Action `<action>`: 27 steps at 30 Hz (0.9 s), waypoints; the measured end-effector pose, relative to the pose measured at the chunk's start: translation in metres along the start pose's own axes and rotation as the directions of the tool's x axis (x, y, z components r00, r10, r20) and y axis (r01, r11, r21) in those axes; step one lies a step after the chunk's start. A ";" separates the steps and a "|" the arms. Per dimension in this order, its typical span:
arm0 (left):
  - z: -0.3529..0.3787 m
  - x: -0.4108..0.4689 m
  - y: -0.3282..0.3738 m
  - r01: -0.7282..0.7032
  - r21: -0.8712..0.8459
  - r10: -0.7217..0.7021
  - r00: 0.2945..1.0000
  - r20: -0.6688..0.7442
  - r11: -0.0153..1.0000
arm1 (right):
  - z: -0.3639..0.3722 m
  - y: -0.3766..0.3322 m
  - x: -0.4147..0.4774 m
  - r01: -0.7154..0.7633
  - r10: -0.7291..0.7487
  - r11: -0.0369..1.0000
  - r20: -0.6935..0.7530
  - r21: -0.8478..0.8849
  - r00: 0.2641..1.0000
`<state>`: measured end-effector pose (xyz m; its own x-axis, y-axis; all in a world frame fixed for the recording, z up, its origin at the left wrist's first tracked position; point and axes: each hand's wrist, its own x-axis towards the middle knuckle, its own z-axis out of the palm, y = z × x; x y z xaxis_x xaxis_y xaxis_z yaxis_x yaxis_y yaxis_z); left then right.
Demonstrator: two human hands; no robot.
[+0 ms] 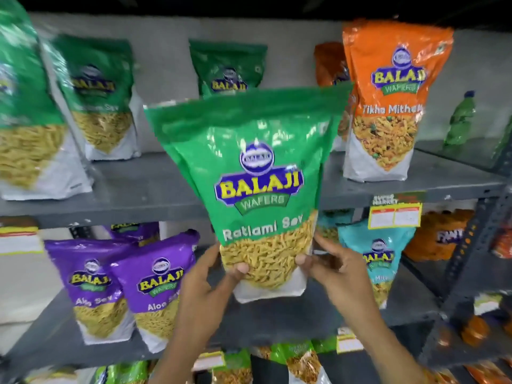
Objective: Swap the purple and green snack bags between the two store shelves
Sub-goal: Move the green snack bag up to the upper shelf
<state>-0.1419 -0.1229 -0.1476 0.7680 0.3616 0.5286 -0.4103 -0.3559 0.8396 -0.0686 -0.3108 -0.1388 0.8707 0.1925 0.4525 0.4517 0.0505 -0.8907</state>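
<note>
Nearest the head camera, the left hand [210, 275] and the right hand [329, 266] grip the bottom corners of a green Ratlami Sev bag [260, 187], thumbs on its front and fingers behind. The bag is upright, tilted a little, held in the air in front of the upper shelf [155, 189] edge, its base level with the gap above the lower shelf [277, 320]. More green Ratlami Sev bags [102, 98] stand on the upper shelf beside an orange Tikha Mitha bag [388, 106]. Two purple Aloo Sev bags [155, 284] stand at the left of the lower shelf, with a teal bag [379, 256] to the right.

The step in hand looks like carrying one green bag between shelves; which way cannot be told. If downward, the next move calls for lowering it upright onto the bare stretch between the purple and teal bags.
</note>
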 end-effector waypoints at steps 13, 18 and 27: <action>-0.040 0.175 0.042 -0.106 -0.003 0.106 0.994 -0.013 0.994 | 0.076 -0.056 0.159 0.079 -0.079 0.997 -0.014 0.000 0.997; -0.040 0.205 0.023 -0.011 -0.005 0.012 0.999 0.053 1.000 | 0.085 -0.033 0.184 0.023 -0.027 0.994 -0.037 -0.107 0.999; -0.053 0.213 0.007 0.068 0.117 -0.093 0.970 0.225 0.991 | 0.075 -0.041 0.187 0.000 0.012 0.989 0.080 -0.147 0.997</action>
<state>-0.0073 -0.0023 -0.0220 0.8935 0.1900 0.4068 -0.2973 -0.4288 0.8531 0.0613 -0.2038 -0.0210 0.8577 0.2705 0.4372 0.4755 -0.0938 -0.8747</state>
